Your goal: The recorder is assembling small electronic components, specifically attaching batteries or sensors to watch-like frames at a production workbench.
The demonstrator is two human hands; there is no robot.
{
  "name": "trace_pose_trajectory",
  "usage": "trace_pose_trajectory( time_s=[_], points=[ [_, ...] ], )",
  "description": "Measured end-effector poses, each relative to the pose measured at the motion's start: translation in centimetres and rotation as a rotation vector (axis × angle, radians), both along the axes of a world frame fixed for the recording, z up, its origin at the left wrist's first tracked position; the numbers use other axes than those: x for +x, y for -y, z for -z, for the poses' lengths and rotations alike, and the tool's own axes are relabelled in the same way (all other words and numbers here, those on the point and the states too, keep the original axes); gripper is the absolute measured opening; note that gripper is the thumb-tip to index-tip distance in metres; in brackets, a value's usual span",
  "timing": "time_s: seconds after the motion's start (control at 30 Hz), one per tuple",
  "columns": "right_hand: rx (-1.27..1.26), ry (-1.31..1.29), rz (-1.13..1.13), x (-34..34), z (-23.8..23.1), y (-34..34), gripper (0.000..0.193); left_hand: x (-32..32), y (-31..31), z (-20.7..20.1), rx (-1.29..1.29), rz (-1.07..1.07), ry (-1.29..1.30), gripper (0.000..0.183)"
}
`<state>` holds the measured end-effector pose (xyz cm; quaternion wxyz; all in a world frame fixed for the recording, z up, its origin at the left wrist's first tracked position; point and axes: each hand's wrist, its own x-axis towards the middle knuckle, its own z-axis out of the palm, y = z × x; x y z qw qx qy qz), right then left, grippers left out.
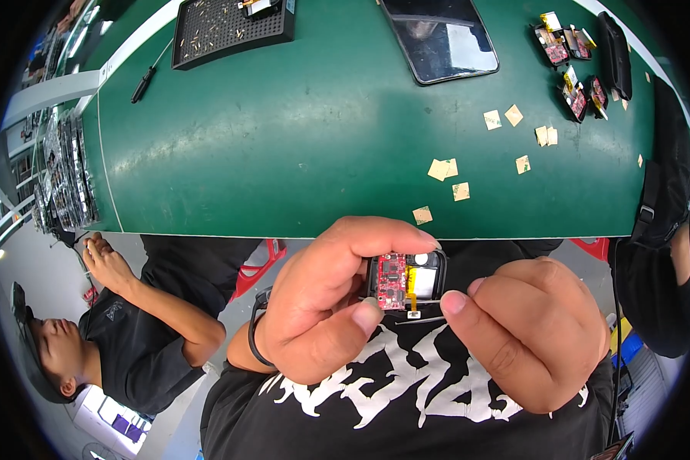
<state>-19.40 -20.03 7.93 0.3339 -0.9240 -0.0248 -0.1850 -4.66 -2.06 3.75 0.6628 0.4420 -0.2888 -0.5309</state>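
Note:
My left hand (322, 299) is closed around the edge of a small black electronic housing (442, 270), just beyond the table's near edge. Inside it sit a red circuit board (392, 281) and a silver battery cell with yellow tape (423, 280). A short orange flex cable (412, 302) with a white end hangs over the housing's near side. My right hand (533, 330) is pinched at the lower right of the housing. From its fingertips a thin grey pointed tool (422, 320) reaches left, below the cable end; the rest of it is hidden by the hand.
Several square adhesive pads (461, 192) lie scattered on the green table (268, 153). A dark tablet (445, 46), a black parts tray (234, 38), a screwdriver (143, 84) and several opened housings (552, 44) lie farther back. Silver packets (65, 172) are stacked left, near a seated co-worker (146, 330).

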Motion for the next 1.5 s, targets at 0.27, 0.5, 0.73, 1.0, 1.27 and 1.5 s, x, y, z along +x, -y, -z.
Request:
trace_pose_trajectory(
  time_s=[0.27, 0.5, 0.73, 1.0, 1.27, 1.5],
  points=[
    [0.035, 0.014, -0.003, 0.2, 0.4, -0.3, 0.041, 0.0, -0.2, 0.0, -0.001, -0.002, -0.001, 0.055],
    [0.026, 0.011, -0.005, 0.3, 0.4, -0.2, 0.042, -0.2, -0.2, -0.1, 0.027, -0.025, -0.008, 0.055],
    [0.07, 0.01, 0.008, 0.4, 0.3, -0.5, 0.043, -0.1, -0.4, 0.5, -0.035, -0.008, -0.059, 0.055],
    [0.063, 0.088, -0.039, 0.5, 1.2, -0.2, 0.042, -0.3, -0.4, 0.1, 0.036, -0.019, -0.077, 0.054],
    [0.038, 0.096, -0.043, 0.6, 1.4, 0.0, 0.041, -0.3, -0.4, 0.5, 0.003, -0.012, -0.086, 0.055],
    [0.024, 0.098, -0.031, 0.6, 1.3, -0.1, 0.04, -0.4, -0.3, 0.2, 0.043, -0.036, -0.089, 0.053]
  ],
)
